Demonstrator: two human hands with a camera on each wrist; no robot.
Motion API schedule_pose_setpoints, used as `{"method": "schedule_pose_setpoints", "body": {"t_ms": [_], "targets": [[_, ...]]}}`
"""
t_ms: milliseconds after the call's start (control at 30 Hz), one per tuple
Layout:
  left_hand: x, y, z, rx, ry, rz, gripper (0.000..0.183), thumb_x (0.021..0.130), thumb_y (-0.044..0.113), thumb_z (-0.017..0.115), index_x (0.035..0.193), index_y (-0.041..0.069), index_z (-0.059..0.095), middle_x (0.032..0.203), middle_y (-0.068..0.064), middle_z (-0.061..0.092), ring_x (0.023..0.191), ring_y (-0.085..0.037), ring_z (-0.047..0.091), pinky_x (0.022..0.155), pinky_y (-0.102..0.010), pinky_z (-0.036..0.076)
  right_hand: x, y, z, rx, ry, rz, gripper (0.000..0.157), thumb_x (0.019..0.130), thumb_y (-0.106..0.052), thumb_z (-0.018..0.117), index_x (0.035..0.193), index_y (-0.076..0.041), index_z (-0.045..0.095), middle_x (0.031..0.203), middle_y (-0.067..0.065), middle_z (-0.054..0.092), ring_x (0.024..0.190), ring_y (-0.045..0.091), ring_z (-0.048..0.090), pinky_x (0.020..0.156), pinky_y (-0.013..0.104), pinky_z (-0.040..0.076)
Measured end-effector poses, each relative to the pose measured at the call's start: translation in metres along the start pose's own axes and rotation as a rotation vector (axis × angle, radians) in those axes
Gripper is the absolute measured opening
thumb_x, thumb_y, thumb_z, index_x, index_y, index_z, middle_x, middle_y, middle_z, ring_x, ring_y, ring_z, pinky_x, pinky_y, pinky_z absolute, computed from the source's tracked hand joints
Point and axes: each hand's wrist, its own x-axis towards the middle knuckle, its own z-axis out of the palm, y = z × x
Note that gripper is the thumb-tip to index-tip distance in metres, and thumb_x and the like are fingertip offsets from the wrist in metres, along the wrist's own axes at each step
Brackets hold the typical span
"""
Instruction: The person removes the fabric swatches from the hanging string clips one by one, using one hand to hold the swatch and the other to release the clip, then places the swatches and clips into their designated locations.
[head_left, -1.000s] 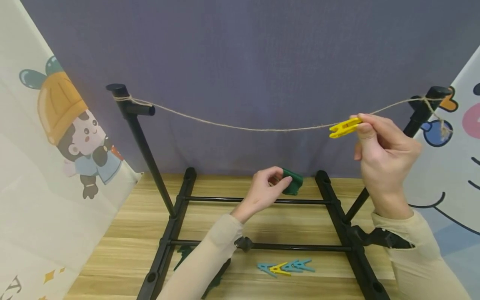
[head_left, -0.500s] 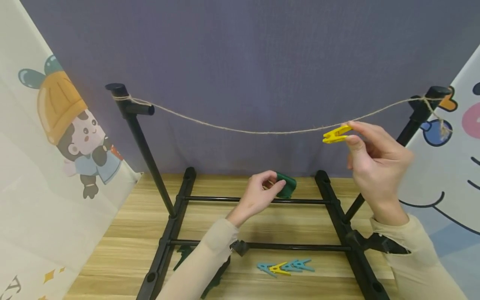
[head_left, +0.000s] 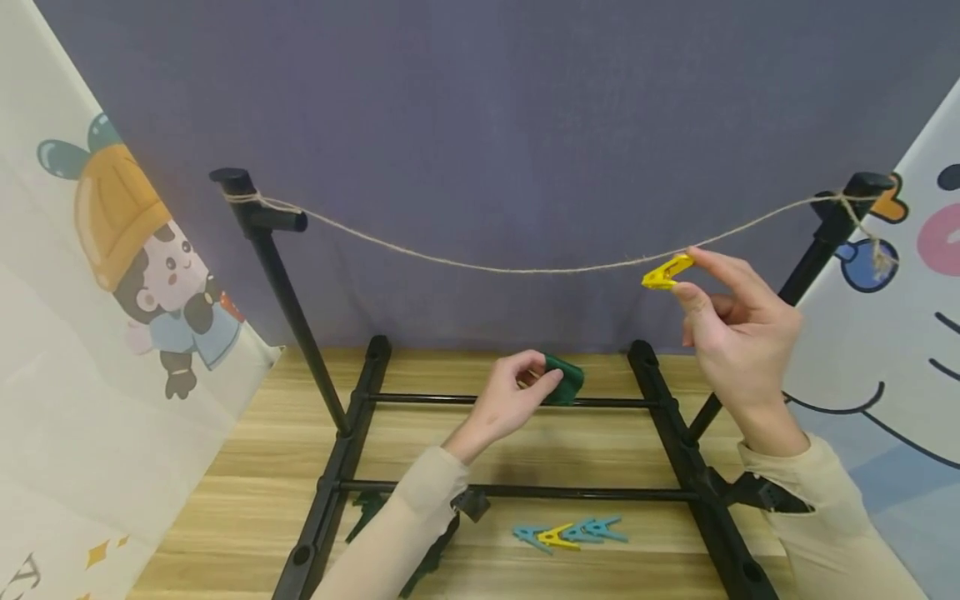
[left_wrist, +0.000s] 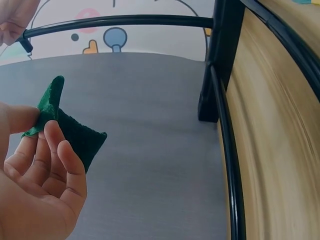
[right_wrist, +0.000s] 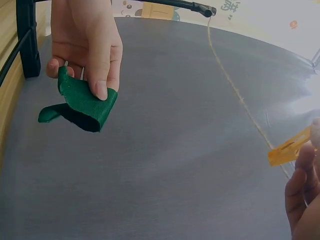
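In the head view my right hand (head_left: 750,342) pinches a yellow clothespin (head_left: 666,273) by its handles between thumb and forefinger. The handles are spread and the nose points left, just under the twine (head_left: 517,271). The right wrist view shows the clothespin (right_wrist: 290,147) overlapping the cord. Lower down, around the middle of the frame, my left hand (head_left: 506,400) holds a small green cloth (head_left: 565,382) by its edge. In the left wrist view this cloth (left_wrist: 80,135) is gripped by thumb and fingers, one corner sticking up and the rest hanging to the side.
The twine sags between the left post (head_left: 288,300) and right post (head_left: 810,267) of a black frame. A row of blue and yellow clothespins (head_left: 561,536) lies on the wooden tabletop (head_left: 585,450). More dark green cloth (head_left: 431,558) lies partly behind the left forearm.
My right hand has moved left and slightly down with the clothespin, whose squeezed handles have spread apart. My left hand has shifted a little left and down with the cloth.
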Motion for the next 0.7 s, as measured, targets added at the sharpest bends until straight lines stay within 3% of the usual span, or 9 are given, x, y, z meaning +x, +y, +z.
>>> {"method": "schedule_pose_setpoints", "body": {"t_ms": [367,700], "targets": [[-0.013,-0.004,-0.005,-0.015,-0.015,-0.027,0.018,0.105,0.027,0.068,0.105,0.010,0.075,0.093,-0.008,0.074,0.078,-0.010,0.063,0.069,-0.026,0.053,-0.011,0.008,-0.006,0.071,-0.018,0.027,0.035,0.095,0.005,0.075,0.129,0.013,0.069,0.106,-0.008,0.074,0.046,0.000,0.052,0.048,0.012,0.042],[-0.018,-0.005,-0.005,-0.026,-0.013,-0.056,0.014,0.105,0.026,0.068,0.105,0.014,0.075,0.095,-0.004,0.075,0.082,-0.019,0.067,0.068,-0.025,0.053,-0.020,0.009,-0.011,-0.001,-0.054,0.056,0.037,0.091,0.015,0.073,0.128,0.012,0.070,0.107,-0.010,0.074,0.047,0.000,0.050,0.049,0.015,0.040]]}}
